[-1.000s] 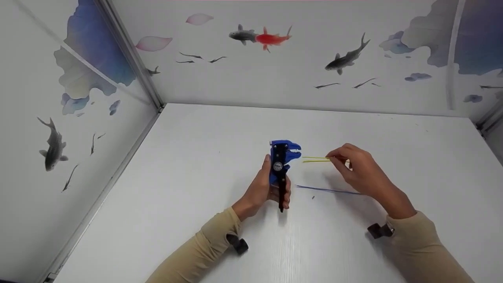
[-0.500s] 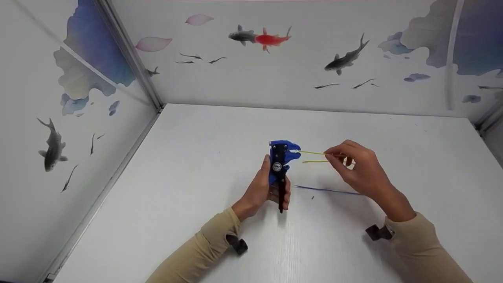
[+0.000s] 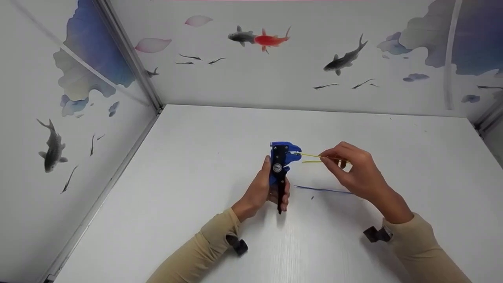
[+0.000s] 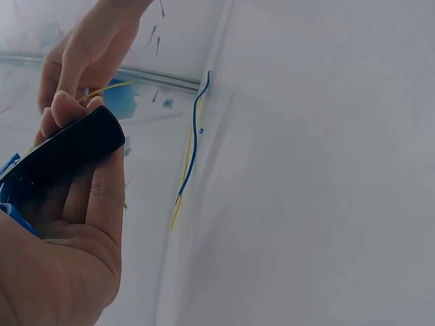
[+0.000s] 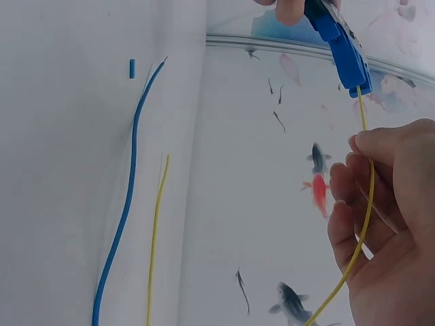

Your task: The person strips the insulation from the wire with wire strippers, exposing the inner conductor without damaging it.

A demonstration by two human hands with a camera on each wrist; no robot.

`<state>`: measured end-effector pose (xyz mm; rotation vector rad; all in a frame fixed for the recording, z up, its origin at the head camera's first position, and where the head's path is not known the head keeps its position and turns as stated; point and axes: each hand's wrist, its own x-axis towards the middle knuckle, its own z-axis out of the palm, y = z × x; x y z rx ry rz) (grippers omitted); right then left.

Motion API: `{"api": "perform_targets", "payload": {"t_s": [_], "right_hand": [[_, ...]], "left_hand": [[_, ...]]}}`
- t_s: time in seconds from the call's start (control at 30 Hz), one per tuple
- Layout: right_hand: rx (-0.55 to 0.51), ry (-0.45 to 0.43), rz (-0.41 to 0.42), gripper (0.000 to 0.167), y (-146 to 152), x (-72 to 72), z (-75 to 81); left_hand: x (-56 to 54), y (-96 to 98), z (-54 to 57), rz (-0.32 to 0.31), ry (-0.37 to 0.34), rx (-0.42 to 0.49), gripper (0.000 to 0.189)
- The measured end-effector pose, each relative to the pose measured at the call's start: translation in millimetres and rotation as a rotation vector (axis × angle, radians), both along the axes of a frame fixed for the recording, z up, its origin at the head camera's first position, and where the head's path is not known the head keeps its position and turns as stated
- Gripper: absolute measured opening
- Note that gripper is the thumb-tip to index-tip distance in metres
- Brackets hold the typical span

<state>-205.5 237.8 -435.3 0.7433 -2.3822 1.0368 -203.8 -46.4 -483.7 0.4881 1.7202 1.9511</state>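
My left hand (image 3: 257,192) grips a blue and black wire stripper (image 3: 278,157) upright, its head facing right. From the right, my right hand (image 3: 360,173) pinches a yellow wire (image 5: 370,193) between thumb and forefinger. The wire's far end sits in the mouth of the stripper's blue head; how deep it goes is hidden. Its tail runs past the palm in the right wrist view. A second yellow wire (image 5: 155,224) lies on the table, and a blue wire (image 5: 132,176) with a bare tip lies nearer to me.
A short blue piece of insulation (image 5: 132,68) lies by the blue wire's bare end. White panels printed with fish (image 3: 271,39) stand behind and to the left of the white table (image 3: 188,157).
My right hand has moved the yellow wire slightly left, so its end went from apart from the stripper to inside its mouth. The left hand and stripper have hardly moved.
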Motion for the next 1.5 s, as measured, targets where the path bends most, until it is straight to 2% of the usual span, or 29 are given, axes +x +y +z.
{"api": "perform_targets", "payload": {"t_s": [0.47, 0.77, 1.5], "right_hand": [[0.019, 0.016, 0.032, 0.019, -2.5, 1.7, 0.1], [0.005, 0.049, 0.040, 0.021, -2.9, 2.1, 0.1], [0.022, 0.026, 0.012, 0.018, -3.5, 3.2, 1.0]], "left_hand": [[0.2, -0.8, 1.1, 0.005, 0.005, -0.012, 0.092], [0.7, 1.0, 1.3, 0.004, -0.003, 0.022, 0.091], [1.6, 0.0, -0.6, 0.005, -0.012, 0.021, 0.087]]}}
